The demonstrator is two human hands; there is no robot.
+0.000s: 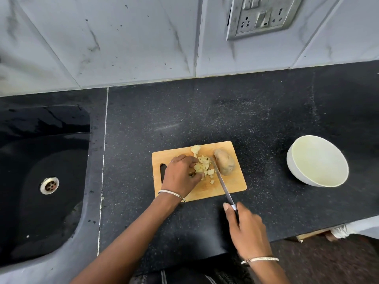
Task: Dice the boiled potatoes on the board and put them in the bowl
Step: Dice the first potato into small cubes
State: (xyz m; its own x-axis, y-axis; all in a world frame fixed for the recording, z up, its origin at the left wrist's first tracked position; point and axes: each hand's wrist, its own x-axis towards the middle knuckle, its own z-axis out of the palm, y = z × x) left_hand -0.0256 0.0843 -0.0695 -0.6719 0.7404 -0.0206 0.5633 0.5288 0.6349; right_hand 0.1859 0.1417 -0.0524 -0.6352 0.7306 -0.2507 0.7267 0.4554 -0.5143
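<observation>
A: How far along was the potato job?

B: Abt halfway, I'd guess. Far left was the sink point(67, 201), not part of it. Then the board point(231, 185), flat on the table point(205, 111).

A: And the hands?

B: The left hand point(180, 175) lay on the board w/ its fingers bent round a pile of cut bits point(203, 167), holding them together. The bits were small and yellow, most in one heap, a few loose beside it.

A: So one potato was done?

B: Looked like it. Right next to the heap was the knife point(222, 185), tip on the board btwn the bits and a whole potato point(224, 164). That one had its skin on and no cuts.

A: Who held the knife?

B: The right hand point(246, 228), fingers wrapped tight round the handle, just off the board's near edge.

A: And the bowl point(317, 160)?

B: Far right on the table, well apart from the board, w/ nothing in it. So left to do: cut the whole potato, then move all bits over.
</observation>
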